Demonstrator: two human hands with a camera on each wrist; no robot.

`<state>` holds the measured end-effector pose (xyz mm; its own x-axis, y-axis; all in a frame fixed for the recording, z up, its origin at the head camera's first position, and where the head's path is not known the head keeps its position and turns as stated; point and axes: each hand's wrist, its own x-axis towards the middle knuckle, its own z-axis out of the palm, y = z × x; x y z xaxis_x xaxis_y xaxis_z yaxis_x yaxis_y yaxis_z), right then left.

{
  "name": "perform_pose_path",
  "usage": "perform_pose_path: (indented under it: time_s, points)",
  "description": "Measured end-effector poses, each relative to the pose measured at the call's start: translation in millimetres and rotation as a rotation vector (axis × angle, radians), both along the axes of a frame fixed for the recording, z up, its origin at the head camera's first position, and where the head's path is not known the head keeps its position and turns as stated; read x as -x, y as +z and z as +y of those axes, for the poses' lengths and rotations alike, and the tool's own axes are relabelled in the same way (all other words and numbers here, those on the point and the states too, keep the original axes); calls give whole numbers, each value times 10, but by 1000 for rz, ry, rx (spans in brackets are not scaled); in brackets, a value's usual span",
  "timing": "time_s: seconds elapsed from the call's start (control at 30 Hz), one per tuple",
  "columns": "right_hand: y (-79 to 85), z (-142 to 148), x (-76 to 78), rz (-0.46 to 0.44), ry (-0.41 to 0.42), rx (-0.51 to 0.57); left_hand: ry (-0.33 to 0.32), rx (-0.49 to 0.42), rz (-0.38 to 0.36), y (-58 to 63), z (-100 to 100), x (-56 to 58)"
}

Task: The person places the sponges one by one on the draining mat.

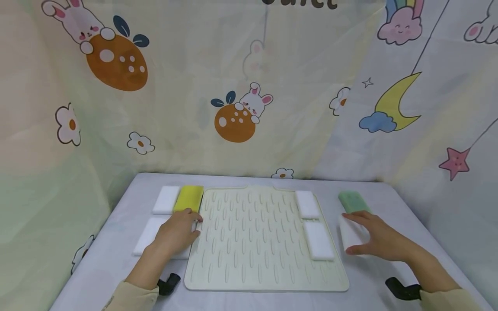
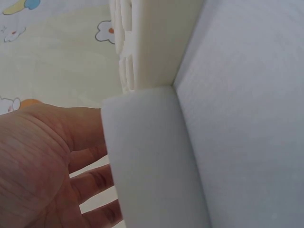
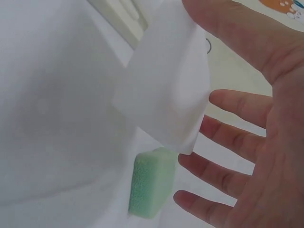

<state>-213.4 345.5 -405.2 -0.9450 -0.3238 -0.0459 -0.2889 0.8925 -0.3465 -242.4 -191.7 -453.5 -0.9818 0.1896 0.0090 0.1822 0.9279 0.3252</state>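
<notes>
At the far left we see one white rectangular foam block [image 1: 165, 200] behind, with one yellow rectangular sponge [image 1: 189, 198] touching or just beside it. Nearer lies white foam [image 1: 148, 235], and more of it [image 1: 182, 252] shows past the left hand [image 1: 175, 233]; because that hand stands in the way, we cannot tell in the head view whether this is one block or two. The left fingers bend over white foam by the mat's edge; their tips are hidden in the left wrist view, so we cannot tell whether they grip it.

In the middle we have one cream rectangular mat [image 1: 249, 242] with raised oval ridges. Two white blocks lie along its right side, one behind [image 1: 308, 204] and one in front [image 1: 320, 240].

Right of the mat we count one pale green rectangular sponge [image 1: 354, 201] and, just nearer, one white block [image 1: 350, 235]. The right hand [image 1: 377, 235] holds this block between thumb and outstretched fingers, covering part of it.

Around these we see two black wrist brackets, left [image 1: 169, 284] and right [image 1: 403, 288], a white cloth-covered table [image 1: 272, 301] and a pale printed curtain [image 1: 186, 86] behind.
</notes>
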Motion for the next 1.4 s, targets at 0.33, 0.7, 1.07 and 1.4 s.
perform_pose_path:
  time_s: [0.33,0.7,1.07,1.4]
  points:
    - [55,-118,69,8,25,8,-5,6,8,4,-2,3]
    - [124,-279,191,24,54,-16,1,15,-4,15,-2,3]
    - [240,-484,268,16,52,-37,-11,11,-5,20,13,-8]
    - [314,-677,414,19,74,-76,-8,9,10,13,5,-6]
